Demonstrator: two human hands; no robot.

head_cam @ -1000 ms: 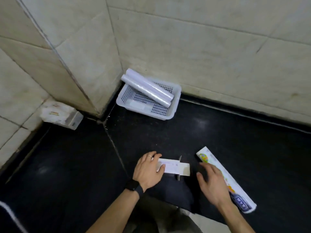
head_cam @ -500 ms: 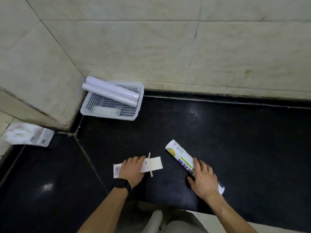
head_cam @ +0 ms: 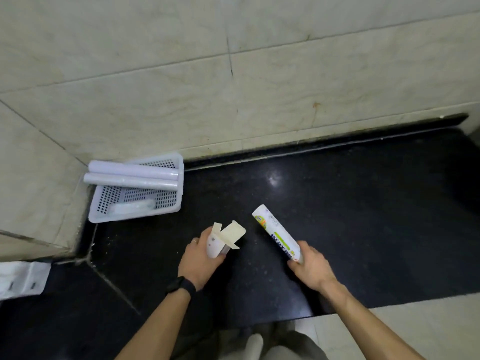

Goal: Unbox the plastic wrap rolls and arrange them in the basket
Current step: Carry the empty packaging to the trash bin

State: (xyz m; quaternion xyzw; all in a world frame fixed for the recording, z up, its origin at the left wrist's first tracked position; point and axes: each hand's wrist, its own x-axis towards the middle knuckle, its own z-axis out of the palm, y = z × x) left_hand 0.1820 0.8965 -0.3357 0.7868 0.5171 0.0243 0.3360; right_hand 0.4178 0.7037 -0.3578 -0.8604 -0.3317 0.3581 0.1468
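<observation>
"How far along?"

"Two rolls lie across the basket, at the dark surface's back left corner."

"What's left?"

"The left hand curls round an open-flapped box, perhaps empty. The right hand clamps a printed box, unopened, I'd judge."

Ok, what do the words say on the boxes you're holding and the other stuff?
Nothing here reads clearly.
On the printed box in the right hand: dark blue lettering and a round colourful logo, too blurred to read.
On the opened box in the left hand: one small grey mark, too small.
On the white packet at the left edge: tiny dark marks, unreadable.
On the rolls in the basket: no print visible.
</observation>
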